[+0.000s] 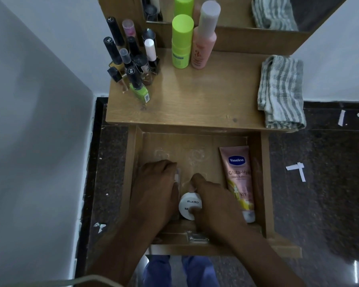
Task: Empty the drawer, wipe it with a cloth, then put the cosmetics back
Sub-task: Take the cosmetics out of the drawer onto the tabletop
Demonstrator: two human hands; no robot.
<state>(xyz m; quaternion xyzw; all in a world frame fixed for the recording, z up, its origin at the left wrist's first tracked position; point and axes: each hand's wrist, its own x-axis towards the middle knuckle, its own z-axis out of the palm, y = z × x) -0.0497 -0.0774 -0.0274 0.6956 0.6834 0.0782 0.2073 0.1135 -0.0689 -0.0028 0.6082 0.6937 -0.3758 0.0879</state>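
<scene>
Both hands work inside the open wooden drawer [133, 183]: the left hand [155, 189] curls over something hidden, the right hand [211, 204] grips a white round jar [189, 206]. Beside it lies a pink lotion tube [238, 183]; lifting carelessly could knock it.

Grey wall [35, 121], dark speckled floor [319, 204], white paper scraps [296, 169], mirror [226, 9]

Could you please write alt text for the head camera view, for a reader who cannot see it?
Both hands reach into an open wooden drawer: the right hand grips a white Zudio bottle, the left hand holds a clear item. A pink Vaseline tube lies alongside; nail polishes and a striped cloth sit on top.
</scene>
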